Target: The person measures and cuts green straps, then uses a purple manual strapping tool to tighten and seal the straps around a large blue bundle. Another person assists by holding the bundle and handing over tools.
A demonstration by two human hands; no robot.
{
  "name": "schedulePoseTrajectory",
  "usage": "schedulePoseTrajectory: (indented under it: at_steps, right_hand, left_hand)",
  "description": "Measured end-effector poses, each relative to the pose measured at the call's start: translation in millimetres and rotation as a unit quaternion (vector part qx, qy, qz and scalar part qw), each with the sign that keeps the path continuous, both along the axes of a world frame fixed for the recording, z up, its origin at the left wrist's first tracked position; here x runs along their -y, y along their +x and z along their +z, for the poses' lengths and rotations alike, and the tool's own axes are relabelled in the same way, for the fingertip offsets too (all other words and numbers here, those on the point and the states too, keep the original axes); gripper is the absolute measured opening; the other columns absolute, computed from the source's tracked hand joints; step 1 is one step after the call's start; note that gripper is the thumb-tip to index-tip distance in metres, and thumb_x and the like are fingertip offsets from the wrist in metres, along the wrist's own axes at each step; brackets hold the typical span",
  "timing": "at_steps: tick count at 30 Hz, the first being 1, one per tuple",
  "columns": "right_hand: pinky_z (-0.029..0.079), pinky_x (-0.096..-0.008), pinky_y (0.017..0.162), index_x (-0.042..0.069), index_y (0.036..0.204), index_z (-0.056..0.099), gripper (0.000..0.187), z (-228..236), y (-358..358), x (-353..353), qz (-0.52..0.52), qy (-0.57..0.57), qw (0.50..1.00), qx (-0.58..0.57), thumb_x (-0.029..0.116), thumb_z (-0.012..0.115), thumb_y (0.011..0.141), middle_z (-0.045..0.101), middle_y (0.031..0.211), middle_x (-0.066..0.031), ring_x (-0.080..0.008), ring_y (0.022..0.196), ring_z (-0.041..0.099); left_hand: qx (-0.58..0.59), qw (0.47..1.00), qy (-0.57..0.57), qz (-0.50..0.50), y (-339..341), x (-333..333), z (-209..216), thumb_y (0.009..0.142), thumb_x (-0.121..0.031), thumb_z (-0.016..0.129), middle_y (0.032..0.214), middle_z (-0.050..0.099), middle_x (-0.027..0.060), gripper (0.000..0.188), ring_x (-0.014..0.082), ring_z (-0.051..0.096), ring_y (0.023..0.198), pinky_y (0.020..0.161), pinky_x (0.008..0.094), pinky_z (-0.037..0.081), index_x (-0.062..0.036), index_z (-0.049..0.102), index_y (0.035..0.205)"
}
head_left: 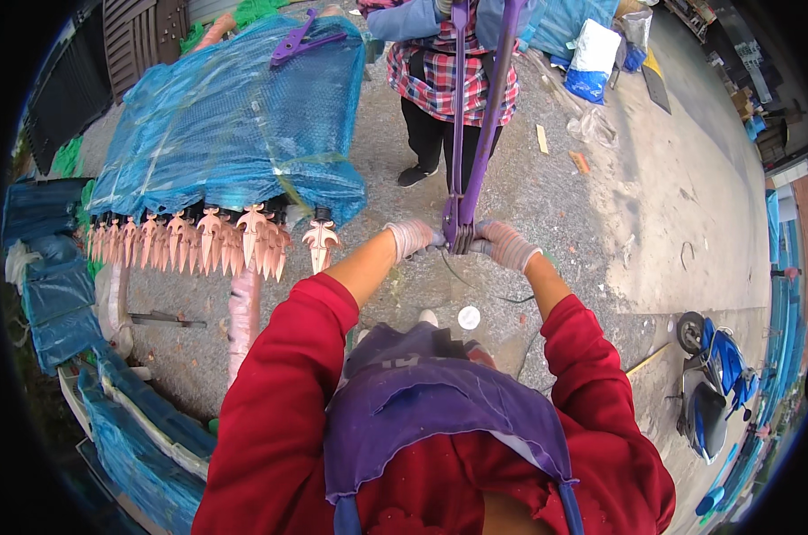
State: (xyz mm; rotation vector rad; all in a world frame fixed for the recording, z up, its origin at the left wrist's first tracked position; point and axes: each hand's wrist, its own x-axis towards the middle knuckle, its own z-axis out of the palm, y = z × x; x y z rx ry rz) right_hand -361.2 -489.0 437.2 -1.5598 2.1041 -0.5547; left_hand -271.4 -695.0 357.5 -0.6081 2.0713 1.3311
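Two long purple metal bars (481, 152) stretch away from me and come together at a jointed near end with several narrow metal plates. My left hand (412, 239), in a pale striped glove, is closed at the left side of that end. From the right, my right hand (509, 245), gloved alike, grips the same end; its fingertips are partly hidden. Across from me stands a person in a checked apron (448, 76), whose blue-sleeved arms and gloved hand are at the far part of the bars. A dark thin cord (511, 300) trails below my hands.
At left lies a stack wrapped in blue plastic (230, 116), with copper-coloured spearhead finials (209, 241) jutting from its near end. A smaller purple metal piece (301, 40) rests on top. A white disc (469, 317) is on the ground; a blue scooter (711, 388) stands at right.
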Motion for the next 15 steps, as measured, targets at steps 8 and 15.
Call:
schedulePoseTrajectory:
  at_steps: [8,15]
  right_hand:
    - [0.044,-0.0407,0.086,0.002,0.104,0.061,0.027,7.2,13.1,-9.8,-0.057,-0.003,0.998,0.003,0.018,0.056,0.083,0.061,0.102,-0.0207,-0.0371,0.099,0.056]
    - [0.045,-0.041,0.078,0.003,0.1,0.061,0.023,-15.4,9.7,-14.8,-0.065,-0.055,0.996,0.011,0.019,0.061,0.083,0.062,0.091,-0.0201,-0.0382,0.089,0.057]
  left_hand:
    - [0.006,0.995,0.097,0.029,-1.1,11.0,10.8,0.076,-0.042,0.063,0.074,0.057,0.0035,0.033,0.0185,0.051,0.061,0.052,0.0361,0.042,-0.0101,0.062,0.081]
    - [0.011,1.0,-0.023,-0.017,-8.4,-2.4,4.9,0.077,-0.044,0.062,0.07,0.059,0.0061,0.037,0.0207,0.054,0.061,0.052,0.0376,0.044,-0.0072,0.065,0.085]
